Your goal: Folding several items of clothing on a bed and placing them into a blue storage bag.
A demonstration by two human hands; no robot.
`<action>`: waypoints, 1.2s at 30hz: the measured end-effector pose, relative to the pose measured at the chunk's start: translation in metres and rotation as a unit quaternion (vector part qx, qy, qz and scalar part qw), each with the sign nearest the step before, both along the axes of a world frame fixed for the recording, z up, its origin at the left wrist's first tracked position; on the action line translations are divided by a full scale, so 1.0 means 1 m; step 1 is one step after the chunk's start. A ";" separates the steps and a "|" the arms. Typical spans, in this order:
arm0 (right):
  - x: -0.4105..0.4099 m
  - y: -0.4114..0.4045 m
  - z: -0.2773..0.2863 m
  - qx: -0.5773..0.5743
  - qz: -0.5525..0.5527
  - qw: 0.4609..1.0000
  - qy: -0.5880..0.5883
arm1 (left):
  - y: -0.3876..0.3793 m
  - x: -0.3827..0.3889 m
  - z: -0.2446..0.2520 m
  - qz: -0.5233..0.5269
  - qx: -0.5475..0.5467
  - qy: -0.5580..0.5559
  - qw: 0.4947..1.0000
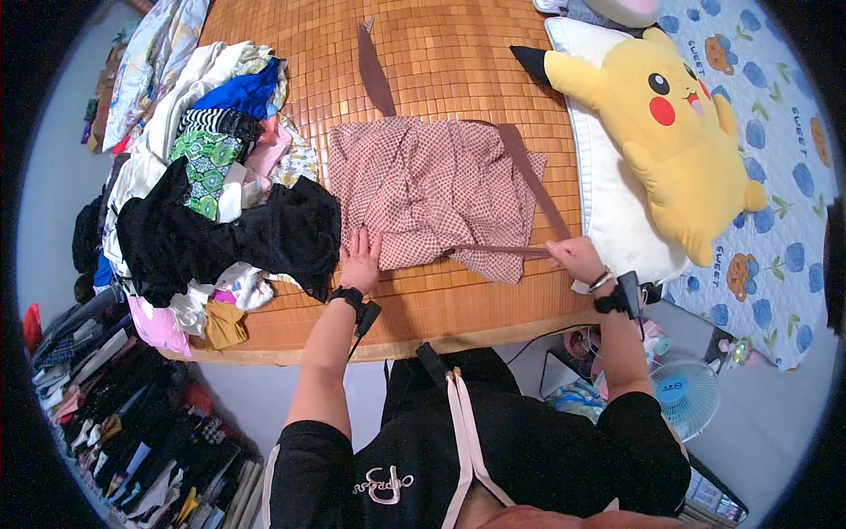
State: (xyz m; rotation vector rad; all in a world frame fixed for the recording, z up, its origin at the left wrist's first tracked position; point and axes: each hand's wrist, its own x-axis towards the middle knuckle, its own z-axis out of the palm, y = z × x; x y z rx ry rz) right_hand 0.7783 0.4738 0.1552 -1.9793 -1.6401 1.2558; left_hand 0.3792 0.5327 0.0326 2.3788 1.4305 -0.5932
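A pink garment with a dark red dotted pattern (423, 192) lies gathered and wrinkled on the tiled bamboo mat (456, 73). Flat on its lower left corner rests my left hand (361, 261), fingers spread and holding nothing. My right hand (576, 259), to the right of the garment, is closed on a brown fabric strap (538, 185). The strap runs down from the garment's upper right to my fingers, and a thin length of it reaches left to the garment's lower edge. Another brown strap end (375, 73) extends above the garment.
A heap of mixed clothes (211, 159), with a black garment (231, 238) on top, lies at the left. At the right, a yellow plush toy (687, 145) rests on a white pillow (605, 192). A fan (684, 397) stands beyond the mat's lower right edge.
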 end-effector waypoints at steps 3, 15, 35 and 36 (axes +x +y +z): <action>0.031 -0.008 0.016 0.047 -0.015 0.995 -0.086 | 0.004 0.004 0.011 0.006 -0.040 0.021 0.999; 0.187 -0.022 0.026 0.123 -0.064 0.875 -0.463 | 0.012 0.006 0.016 0.016 -0.068 0.025 0.997; -0.054 -0.027 -0.040 0.031 0.067 0.990 -0.124 | 0.007 0.005 0.013 0.024 -0.053 0.041 0.997; -0.030 -0.033 -0.033 0.057 0.050 0.989 -0.129 | 0.007 0.006 0.013 0.024 -0.053 0.038 0.998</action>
